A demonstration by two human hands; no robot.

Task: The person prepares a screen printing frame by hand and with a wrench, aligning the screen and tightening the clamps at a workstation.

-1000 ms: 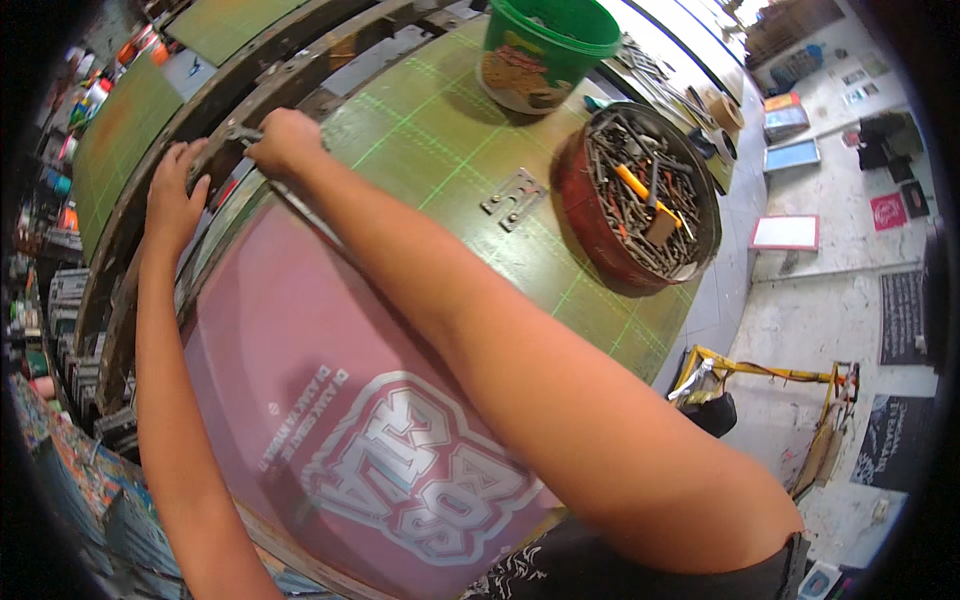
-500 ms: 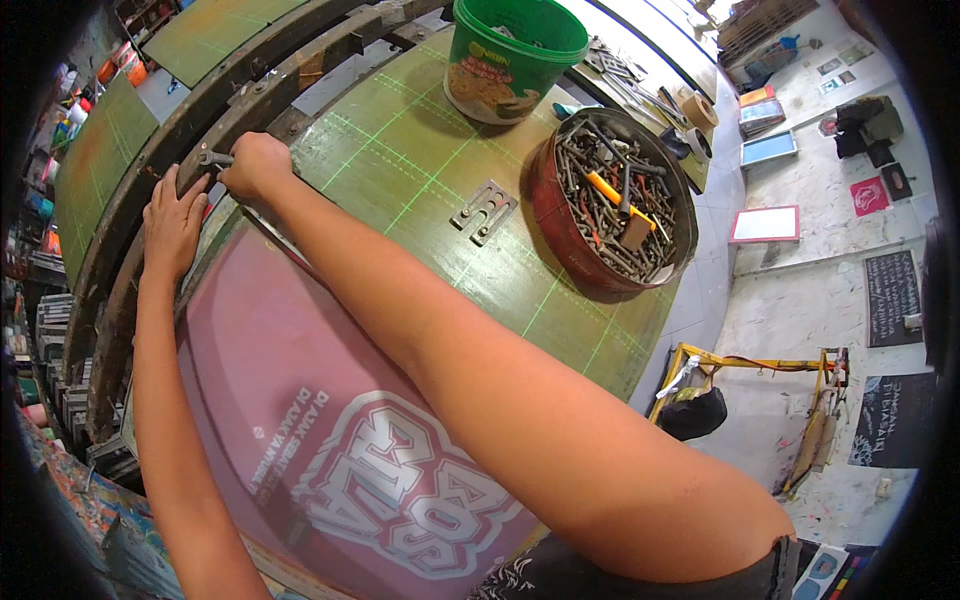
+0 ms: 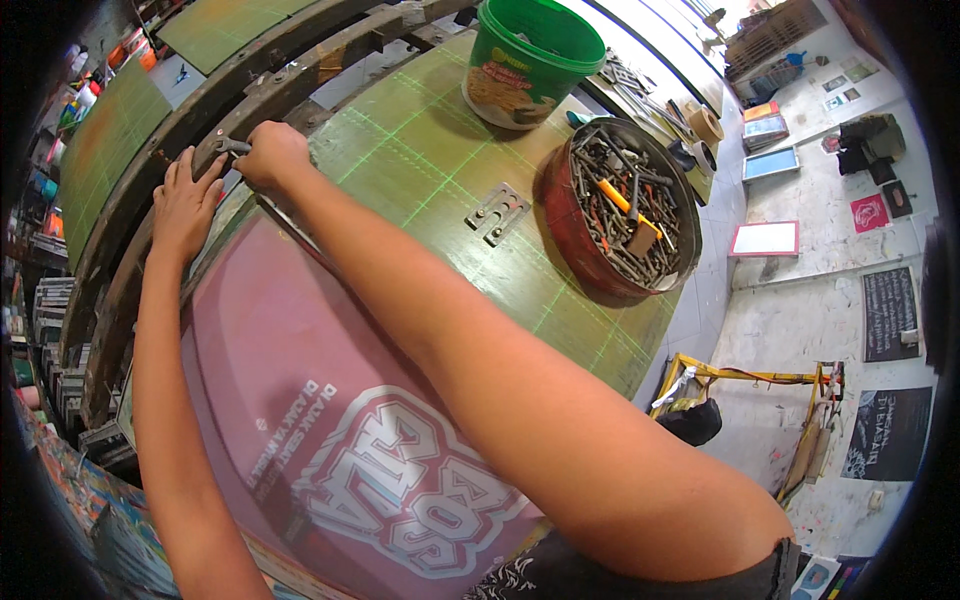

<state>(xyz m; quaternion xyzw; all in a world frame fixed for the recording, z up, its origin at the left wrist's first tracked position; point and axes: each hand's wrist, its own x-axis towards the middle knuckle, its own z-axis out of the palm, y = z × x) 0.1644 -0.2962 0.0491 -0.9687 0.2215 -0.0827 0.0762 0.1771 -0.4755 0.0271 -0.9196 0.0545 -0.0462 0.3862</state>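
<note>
The right hand point(image 3: 276, 158) clenches its fingers round a wrench point(image 3: 231, 146) past the pink screen's point(image 3: 280, 300) far end; the left hand point(image 3: 186, 208) lies loosely spread nearby. Keeping the wrench steady, clear of left fingertips, seems best.

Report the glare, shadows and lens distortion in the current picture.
Head view: dark rails bow into curves, with black filling the corners; head view: glare washes out the area just right of the green bucket, and the green board has a soft sheen; head view: a shadow darkens the pink screen's lower left.
</note>
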